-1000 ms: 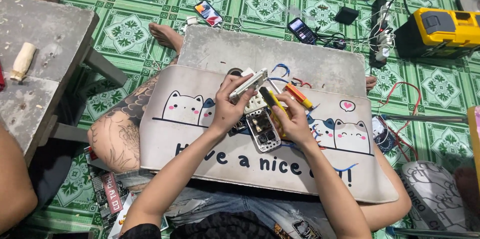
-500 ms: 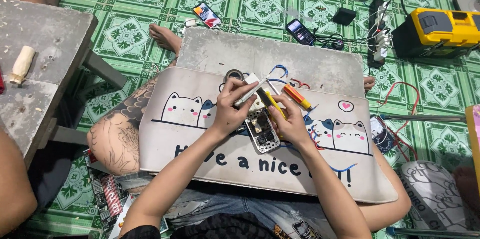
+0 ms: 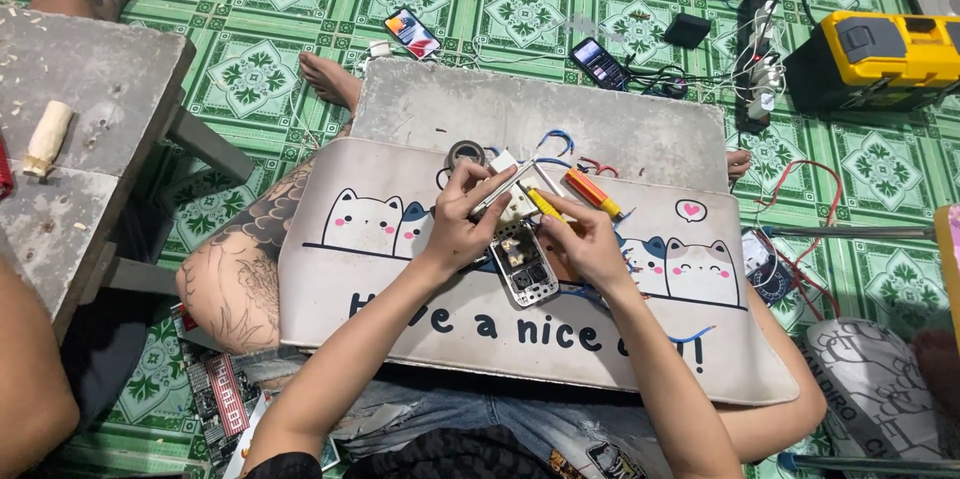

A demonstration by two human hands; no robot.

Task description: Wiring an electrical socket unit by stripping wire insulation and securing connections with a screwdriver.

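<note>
Far left: grey low table [image 3: 90,89] with a pale wooden handle [image 3: 47,137] lying on it. Next, our tattooed knee under the cat-print mat [image 3: 380,279], which covers a grey board [image 3: 520,114] on our lap. Left hand [image 3: 455,229] sits mid-mat, fingers clamped on a slim silver frame piece [image 3: 505,189], held tilted just above the opened phone [image 3: 523,264]. The phone lies flat on the mat between both hands, insides facing up. Right hand [image 3: 585,244] is just right of it, fingers closed round a yellow tool [image 3: 543,203], tip pointing up-left toward the frame piece. An orange-handled screwdriver [image 3: 592,193] rests on the mat just beyond. Further back on the tiled floor: two lit phones and a cable tangle. Far right: yellow toolbox [image 3: 885,49].
</note>
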